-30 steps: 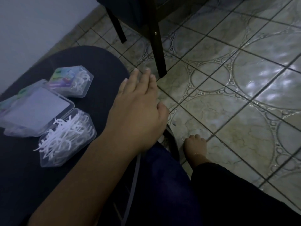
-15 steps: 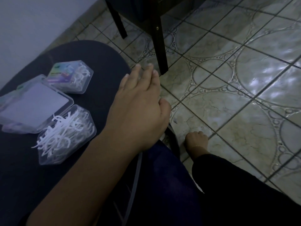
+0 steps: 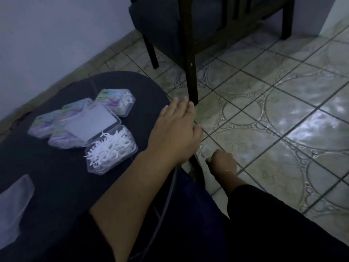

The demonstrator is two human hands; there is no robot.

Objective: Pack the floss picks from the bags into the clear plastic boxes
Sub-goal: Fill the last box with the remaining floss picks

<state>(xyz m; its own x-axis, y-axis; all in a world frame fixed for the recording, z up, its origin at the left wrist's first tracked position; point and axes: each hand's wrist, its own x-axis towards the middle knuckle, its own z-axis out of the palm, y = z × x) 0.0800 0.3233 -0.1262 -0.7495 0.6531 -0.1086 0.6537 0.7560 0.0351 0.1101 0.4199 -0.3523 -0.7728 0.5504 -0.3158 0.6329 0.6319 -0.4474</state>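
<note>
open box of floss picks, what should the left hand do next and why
Probably move the left hand over to the open box and tuck in the floss picks: the hand hovers empty by the table edge, the box looks full, some picks poke past its rim, and its lid is open.

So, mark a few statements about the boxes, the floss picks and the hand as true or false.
1. The open clear plastic box holds loose white floss picks. True.
2. The left hand pinches a floss pick. False: its fingers are straight and hold nothing.
3. Closed clear boxes with colourful labels lie beyond the open one. True.
4. The boxes lie on the tiled floor. False: they lie on the dark round surface.
5. The open box's lid is shut. False: it is folded back.
</note>
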